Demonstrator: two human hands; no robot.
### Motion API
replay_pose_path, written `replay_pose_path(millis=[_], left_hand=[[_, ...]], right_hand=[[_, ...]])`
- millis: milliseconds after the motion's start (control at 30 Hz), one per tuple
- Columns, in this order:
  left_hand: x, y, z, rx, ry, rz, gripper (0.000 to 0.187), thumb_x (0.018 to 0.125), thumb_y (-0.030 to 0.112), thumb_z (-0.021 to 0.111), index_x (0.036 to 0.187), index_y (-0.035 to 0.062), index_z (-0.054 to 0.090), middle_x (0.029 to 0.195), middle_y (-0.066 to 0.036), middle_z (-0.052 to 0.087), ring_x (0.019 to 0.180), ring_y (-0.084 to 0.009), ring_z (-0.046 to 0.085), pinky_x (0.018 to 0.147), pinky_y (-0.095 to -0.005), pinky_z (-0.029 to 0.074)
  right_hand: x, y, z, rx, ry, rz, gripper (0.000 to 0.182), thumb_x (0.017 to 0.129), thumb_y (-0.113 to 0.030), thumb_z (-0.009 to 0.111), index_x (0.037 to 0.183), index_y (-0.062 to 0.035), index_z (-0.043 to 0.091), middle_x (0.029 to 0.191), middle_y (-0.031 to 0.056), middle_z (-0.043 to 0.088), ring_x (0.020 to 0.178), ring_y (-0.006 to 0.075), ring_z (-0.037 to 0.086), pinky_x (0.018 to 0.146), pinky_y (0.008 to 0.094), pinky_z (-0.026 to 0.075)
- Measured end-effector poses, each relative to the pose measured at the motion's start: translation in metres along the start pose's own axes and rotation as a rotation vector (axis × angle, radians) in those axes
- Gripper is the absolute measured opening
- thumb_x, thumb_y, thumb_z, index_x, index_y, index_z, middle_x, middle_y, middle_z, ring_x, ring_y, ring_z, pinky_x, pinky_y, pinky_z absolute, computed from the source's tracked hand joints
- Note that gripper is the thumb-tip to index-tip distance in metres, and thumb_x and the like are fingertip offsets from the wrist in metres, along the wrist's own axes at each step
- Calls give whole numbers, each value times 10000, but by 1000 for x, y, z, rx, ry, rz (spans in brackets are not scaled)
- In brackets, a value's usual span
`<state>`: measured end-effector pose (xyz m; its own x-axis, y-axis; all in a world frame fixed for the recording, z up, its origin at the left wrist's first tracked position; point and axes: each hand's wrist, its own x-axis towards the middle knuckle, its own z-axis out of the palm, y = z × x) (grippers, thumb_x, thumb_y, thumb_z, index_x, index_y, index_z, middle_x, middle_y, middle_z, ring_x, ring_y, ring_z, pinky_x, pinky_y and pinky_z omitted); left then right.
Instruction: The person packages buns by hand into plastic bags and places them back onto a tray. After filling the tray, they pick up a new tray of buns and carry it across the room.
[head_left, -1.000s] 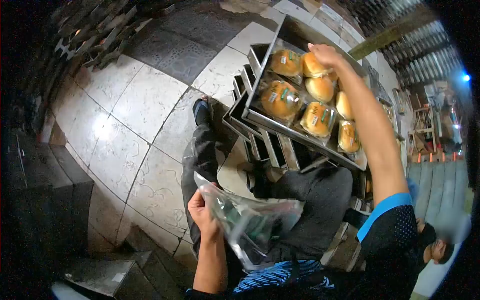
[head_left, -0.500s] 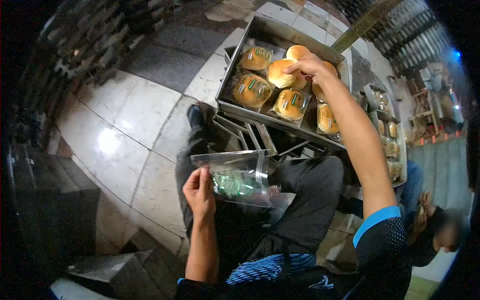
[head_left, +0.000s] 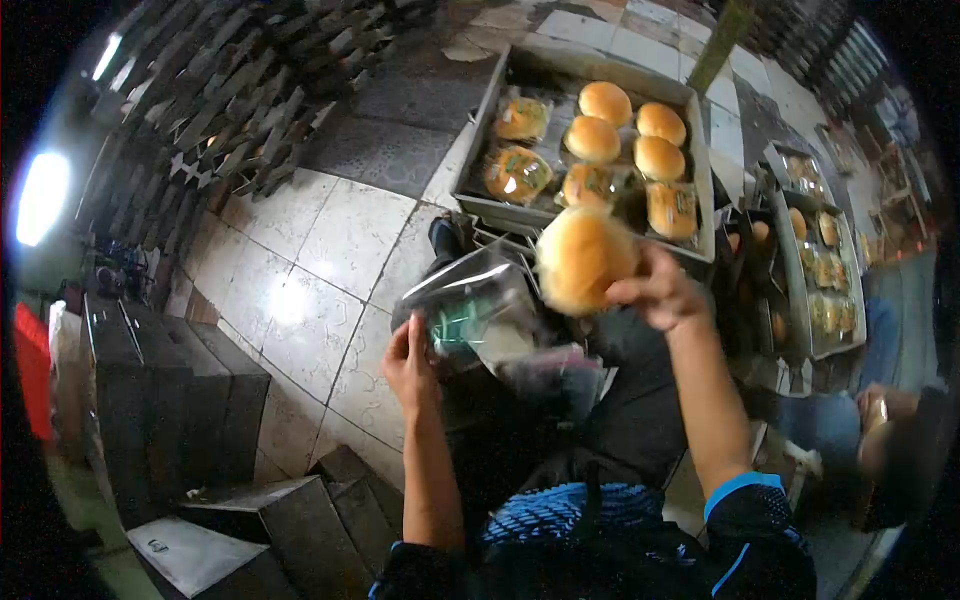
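Observation:
My right hand point(head_left: 660, 288) grips a round golden bun point(head_left: 583, 260), blurred by motion, in front of the near edge of a metal tray point(head_left: 600, 228). My left hand point(head_left: 410, 358) pinches the left edge of a clear plastic bag point(head_left: 472, 310) with green print, held over my lap. The bag's right end lies close below the bun, apart from it as far as I can see. Inside the tray sit several bare buns point(head_left: 592, 139) and several wrapped buns point(head_left: 518, 174) in clear printed packaging.
Dark metal boxes point(head_left: 150, 400) stand at the left. On the right is another tray point(head_left: 812, 350) of wrapped buns, near another person's hand point(head_left: 888, 402). A post point(head_left: 718, 50) rises behind the main tray. Tiled floor point(head_left: 330, 270) shows at the left.
My right hand has lifted a bun out of the tray and brought it down toward the bag. My left hand still holds the bag. The camera view has shifted.

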<state>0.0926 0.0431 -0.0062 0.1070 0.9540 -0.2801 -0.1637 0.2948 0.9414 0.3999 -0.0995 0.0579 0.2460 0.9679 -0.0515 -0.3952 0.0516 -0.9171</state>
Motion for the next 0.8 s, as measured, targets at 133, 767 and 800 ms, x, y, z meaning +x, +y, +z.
replay_pose_path(millis=[133, 767, 800], left_hand=[[-4, 0, 20, 239, -159, 236, 214, 931, 150, 666, 1018, -43, 699, 876, -39, 685, 770, -72, 593, 699, -199, 470], [-121, 87, 67, -230, -325, 387, 834, 901, 501, 468, 1512, 56, 116, 1401, -227, 403, 1269, -350, 454, 1050, -441, 401], [-135, 73, 59, -160, -378, 466, 855, 883, 489, 484, 1518, 64, 100, 1417, -231, 385, 1274, -360, 452, 1053, -448, 402]], right_hand=[[-45, 28, 57, 322, 52, 404, 542, 829, -96, 740, 1301, -3, 491, 1150, 79, 616, 1044, 169, 621, 851, 307, 555], [-67, 34, 145, -1018, -234, -728, 607, 799, -37, 548, 1400, -98, 492, 1531, 213, 300, 1409, 444, 280, 1142, 502, 300], [-69, 24, 146, -1034, -230, -746, 565, 820, -33, 569, 1378, -111, 518, 1504, 222, 337, 1392, 439, 314, 1127, 499, 324]])
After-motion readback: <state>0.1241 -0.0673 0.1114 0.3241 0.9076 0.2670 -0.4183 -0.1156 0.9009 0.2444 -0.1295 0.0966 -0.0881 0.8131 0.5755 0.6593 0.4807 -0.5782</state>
